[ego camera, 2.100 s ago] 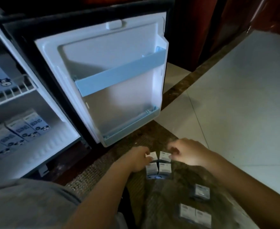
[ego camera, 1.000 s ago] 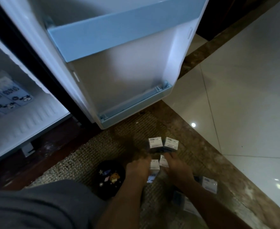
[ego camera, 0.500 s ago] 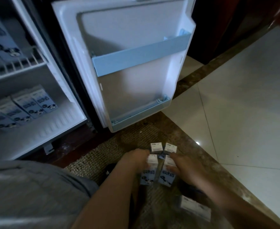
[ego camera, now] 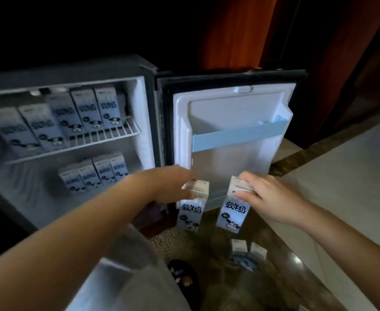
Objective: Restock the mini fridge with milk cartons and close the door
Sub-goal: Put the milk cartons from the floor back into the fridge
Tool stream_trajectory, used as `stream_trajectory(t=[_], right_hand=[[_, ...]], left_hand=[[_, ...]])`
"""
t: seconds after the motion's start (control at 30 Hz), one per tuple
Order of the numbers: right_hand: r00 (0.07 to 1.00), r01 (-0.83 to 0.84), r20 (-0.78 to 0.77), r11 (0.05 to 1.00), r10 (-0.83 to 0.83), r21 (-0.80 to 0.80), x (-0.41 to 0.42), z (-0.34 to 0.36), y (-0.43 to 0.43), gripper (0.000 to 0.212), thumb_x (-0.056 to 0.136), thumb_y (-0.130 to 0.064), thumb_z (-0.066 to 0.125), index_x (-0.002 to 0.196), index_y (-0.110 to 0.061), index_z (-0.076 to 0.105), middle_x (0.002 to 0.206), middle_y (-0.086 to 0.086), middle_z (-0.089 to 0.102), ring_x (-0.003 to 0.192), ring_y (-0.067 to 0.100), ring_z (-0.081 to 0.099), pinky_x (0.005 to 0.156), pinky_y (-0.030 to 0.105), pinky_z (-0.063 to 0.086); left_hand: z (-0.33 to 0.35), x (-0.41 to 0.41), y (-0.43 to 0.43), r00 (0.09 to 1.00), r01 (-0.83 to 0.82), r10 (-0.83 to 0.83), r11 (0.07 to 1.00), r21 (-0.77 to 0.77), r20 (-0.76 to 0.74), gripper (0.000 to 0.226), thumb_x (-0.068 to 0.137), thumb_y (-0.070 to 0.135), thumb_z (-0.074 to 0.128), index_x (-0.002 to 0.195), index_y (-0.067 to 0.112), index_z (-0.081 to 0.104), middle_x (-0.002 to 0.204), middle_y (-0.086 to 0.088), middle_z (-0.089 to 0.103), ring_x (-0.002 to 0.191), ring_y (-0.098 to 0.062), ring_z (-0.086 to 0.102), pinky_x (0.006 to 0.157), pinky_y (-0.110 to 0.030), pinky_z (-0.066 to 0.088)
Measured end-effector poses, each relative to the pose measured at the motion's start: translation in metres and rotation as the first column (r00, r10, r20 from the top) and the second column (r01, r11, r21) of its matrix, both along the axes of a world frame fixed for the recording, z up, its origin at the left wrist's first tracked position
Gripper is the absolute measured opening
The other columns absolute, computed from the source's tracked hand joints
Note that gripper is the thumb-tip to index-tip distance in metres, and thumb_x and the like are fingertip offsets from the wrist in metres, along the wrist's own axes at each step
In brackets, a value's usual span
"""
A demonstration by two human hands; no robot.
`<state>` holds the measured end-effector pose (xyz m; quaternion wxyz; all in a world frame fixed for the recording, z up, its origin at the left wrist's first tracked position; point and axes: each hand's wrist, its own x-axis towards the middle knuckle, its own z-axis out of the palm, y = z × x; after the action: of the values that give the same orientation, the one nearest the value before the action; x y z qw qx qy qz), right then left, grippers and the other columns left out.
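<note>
Milk cartons [ego camera: 191, 204] clamped in both hands [ego camera: 173, 187], before open fridge door [ego camera: 233, 122].

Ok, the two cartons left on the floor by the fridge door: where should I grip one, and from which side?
Judging by pose, take a floor carton by its top end, coming straight down from above. Both stand upright and close together, so inner faces look blocked while the tops are exposed. The left hand and right hand hold their cartons that way.

Perhaps a hotel room, mini fridge [ego camera: 72, 135], curtain [ego camera: 233, 30], tiled floor [ego camera: 352, 176]
</note>
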<state>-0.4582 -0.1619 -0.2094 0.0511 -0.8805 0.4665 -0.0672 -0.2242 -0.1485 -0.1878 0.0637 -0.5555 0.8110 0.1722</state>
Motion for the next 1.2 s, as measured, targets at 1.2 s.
stream_trajectory(t=[1.2], right_hand=[[0.827,-0.160,0.487,0.947,0.282,-0.277,0.329,0.023,-0.089,0.034,0.085,-0.019,0.067,0.116,-0.013,0.054,0.111,0.006,0.055,0.093,0.030,0.059,0.067,0.028,0.039]], left_hand=[[0.008,0.227,-0.023,0.655,-0.694,0.695,0.401,-0.598,-0.296,0.041,0.100,0.034,0.035,0.136,0.016,0.026,0.082,-0.007,0.068,0.067,-0.026,0.065,0.059,-0.035,0.055]])
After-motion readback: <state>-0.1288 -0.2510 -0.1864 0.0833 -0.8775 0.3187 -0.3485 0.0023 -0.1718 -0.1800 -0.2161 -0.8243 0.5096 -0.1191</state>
